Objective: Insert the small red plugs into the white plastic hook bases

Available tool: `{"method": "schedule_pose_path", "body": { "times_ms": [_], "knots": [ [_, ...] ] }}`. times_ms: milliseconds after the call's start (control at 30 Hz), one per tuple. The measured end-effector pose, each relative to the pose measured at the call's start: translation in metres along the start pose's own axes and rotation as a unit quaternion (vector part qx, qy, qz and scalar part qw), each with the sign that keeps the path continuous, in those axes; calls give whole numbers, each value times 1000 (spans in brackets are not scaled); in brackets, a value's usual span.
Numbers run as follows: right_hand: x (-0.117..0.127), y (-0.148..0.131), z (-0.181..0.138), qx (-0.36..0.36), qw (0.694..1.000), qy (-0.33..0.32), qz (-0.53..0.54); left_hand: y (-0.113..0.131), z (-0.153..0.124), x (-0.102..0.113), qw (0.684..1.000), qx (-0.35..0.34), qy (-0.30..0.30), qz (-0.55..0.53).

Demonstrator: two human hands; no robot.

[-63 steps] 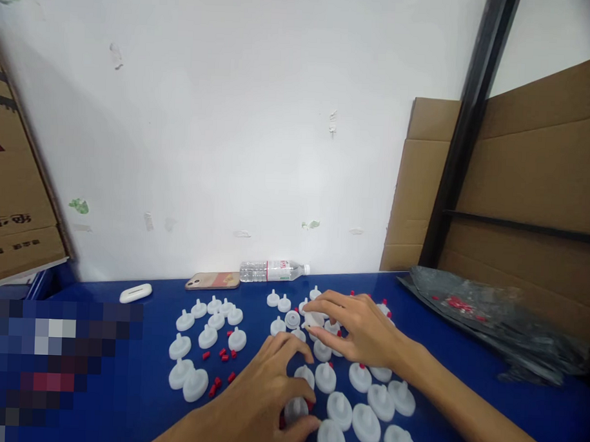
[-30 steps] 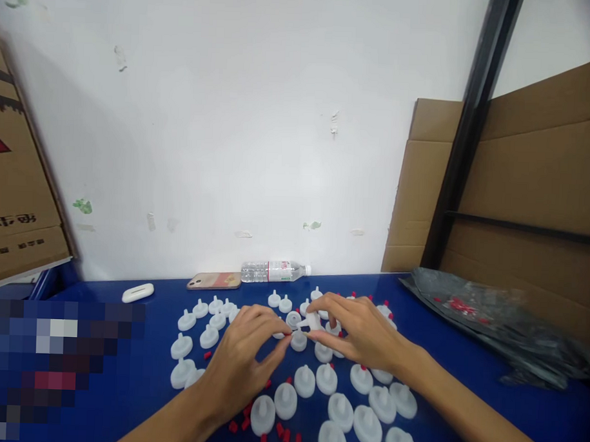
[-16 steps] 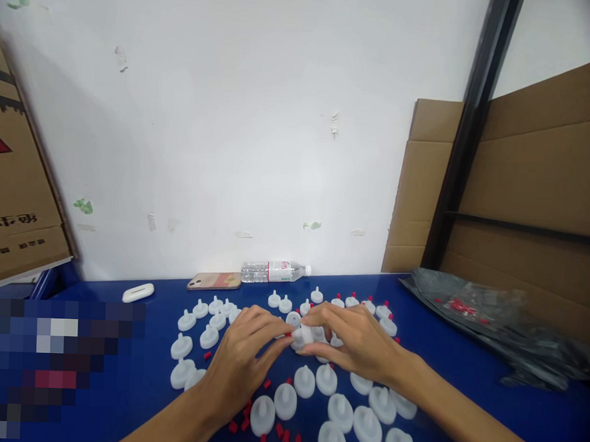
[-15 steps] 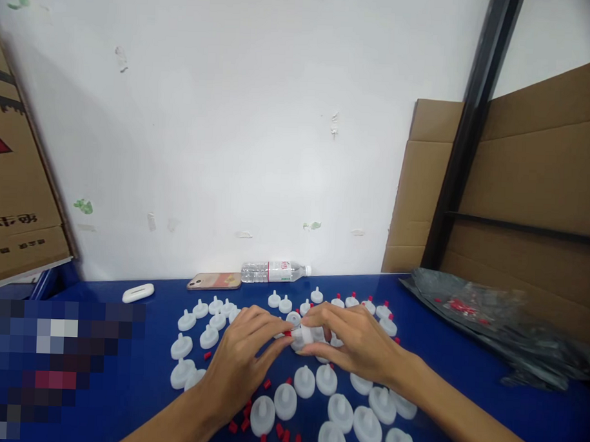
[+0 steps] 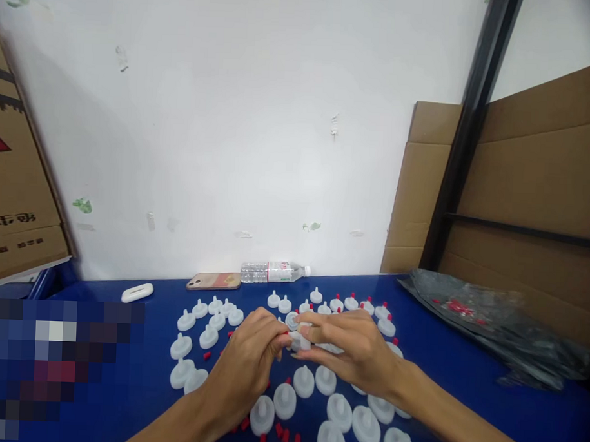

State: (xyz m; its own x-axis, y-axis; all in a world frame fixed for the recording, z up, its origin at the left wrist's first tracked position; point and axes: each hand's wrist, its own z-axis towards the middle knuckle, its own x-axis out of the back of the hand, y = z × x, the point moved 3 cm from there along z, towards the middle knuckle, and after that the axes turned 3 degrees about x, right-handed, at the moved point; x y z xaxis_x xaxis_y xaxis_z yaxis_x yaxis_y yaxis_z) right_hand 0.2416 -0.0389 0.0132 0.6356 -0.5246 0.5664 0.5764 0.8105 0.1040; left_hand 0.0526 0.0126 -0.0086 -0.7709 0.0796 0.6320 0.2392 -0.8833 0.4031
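A white plastic nozzle cap (image 5: 300,341) is held between my two hands above the middle of the blue table. My right hand (image 5: 356,342) grips its wide base between thumb and fingers. At the nozzle's tip, my left hand (image 5: 252,348) pinches a small red tip cap (image 5: 286,333), mostly covered by the fingers. Around both hands stand several more white nozzle caps (image 5: 339,411), spouts up. Some at the back right carry red tips (image 5: 353,296). Loose red tip caps (image 5: 285,436) lie among the nozzle caps nearest me.
A clear water bottle (image 5: 274,272) lies against the wall, beside a phone (image 5: 214,281) and a white case (image 5: 137,293). At right, a grey plastic bag (image 5: 494,331) holds red pieces. Cardboard (image 5: 417,186) leans by a dark post; a carton (image 5: 23,173) stands at left.
My left fingers have closed further over the red tip cap and turned slightly. My right hand has shifted a little left, covering more of the nozzle cap.
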Motion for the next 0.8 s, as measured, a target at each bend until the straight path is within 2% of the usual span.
{"method": "schedule_pose_path", "body": {
  "times_ms": [167,400,567,667,800],
  "knots": [
    [0,1,1,8,999,-41,-12,4,1,0,999,-14,-36,26],
    [5,14,4,-3,983,-149,-106,13,2,-3,991,-43,-35,126],
    [26,51,-7,-134,961,-152,-188,13,1,-4,989,-31,-83,117],
    [45,72,-11,-188,943,-140,-237,13,1,-3,990,-12,-99,105],
    [60,92,-19,-281,895,-197,-286,7,2,-1,989,25,-98,104]
  ]
}}
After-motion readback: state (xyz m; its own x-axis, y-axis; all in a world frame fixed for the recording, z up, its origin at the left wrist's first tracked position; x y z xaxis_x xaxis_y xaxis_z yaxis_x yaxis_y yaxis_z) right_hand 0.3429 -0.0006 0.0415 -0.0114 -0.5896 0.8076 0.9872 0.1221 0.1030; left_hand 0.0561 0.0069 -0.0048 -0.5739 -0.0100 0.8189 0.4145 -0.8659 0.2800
